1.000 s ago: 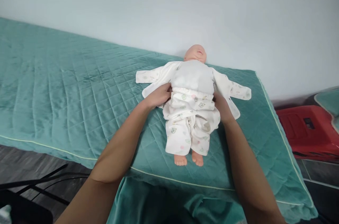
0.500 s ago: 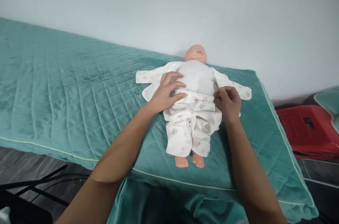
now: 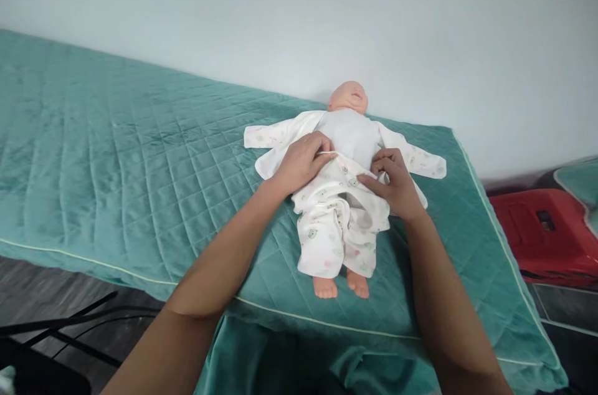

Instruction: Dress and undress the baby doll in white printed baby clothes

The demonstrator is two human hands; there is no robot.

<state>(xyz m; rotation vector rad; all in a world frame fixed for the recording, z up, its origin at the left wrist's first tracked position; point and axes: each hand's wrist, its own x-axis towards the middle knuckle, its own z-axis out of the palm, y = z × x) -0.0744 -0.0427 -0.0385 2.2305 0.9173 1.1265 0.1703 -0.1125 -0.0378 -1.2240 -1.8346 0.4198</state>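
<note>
A baby doll [image 3: 348, 98] lies on its back, with its bare feet toward me. It wears white printed pants [image 3: 322, 239], bunched at the hips. Its white jacket [image 3: 423, 161] is spread open over a plain pale chest. At the waistband's left part, my left hand [image 3: 306, 161] pinches the cloth between thumb and fingers. My right hand [image 3: 397, 183] is on the waistband's right side, thumb on the front of the pants and fingers curled over the edge. The fingertips of both hands are partly hidden.
Under the doll is a green quilted cover [image 3: 140, 183] with a pale piped edge, reaching back to a plain wall [image 3: 289, 15]. A red plastic object [image 3: 546, 227] stands beyond the right edge. Black metal legs [image 3: 79, 320] show at lower left.
My left hand has gone from spread fingers to a pinch on the waistband. My right hand has shifted its thumb onto the front of the pants. The view has moved slightly.
</note>
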